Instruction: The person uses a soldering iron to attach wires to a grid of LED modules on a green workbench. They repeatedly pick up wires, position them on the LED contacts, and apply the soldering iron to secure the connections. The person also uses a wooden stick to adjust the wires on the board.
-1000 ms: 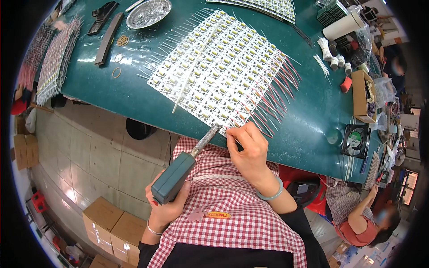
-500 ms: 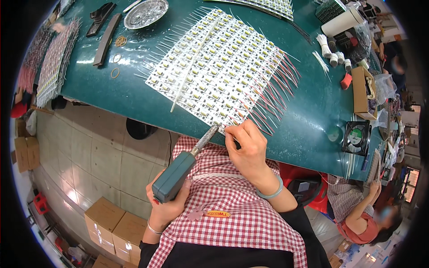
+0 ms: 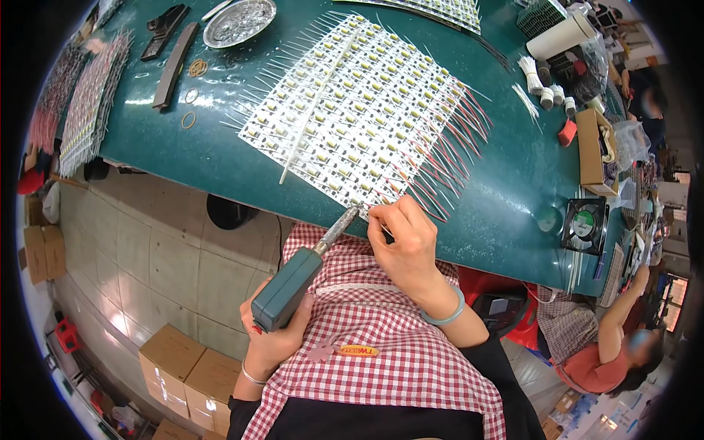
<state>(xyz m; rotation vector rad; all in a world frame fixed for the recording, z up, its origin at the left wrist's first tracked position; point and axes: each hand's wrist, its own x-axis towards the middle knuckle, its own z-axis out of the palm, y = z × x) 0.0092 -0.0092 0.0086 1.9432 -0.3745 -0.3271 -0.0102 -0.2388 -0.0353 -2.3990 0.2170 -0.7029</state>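
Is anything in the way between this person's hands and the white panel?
Nothing visible: the right hand is at the near corner of the white panel, and the left hand holds a green tool whose tip reaches there.

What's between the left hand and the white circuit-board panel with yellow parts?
In the head view, a dark-green tool with a metal barrel spans from the left hand to the near corner of the panel.

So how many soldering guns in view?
1: the dark green soldering gun in the left hand, its tip at the white board panel's near corner. Others could be hidden in the clutter at right.
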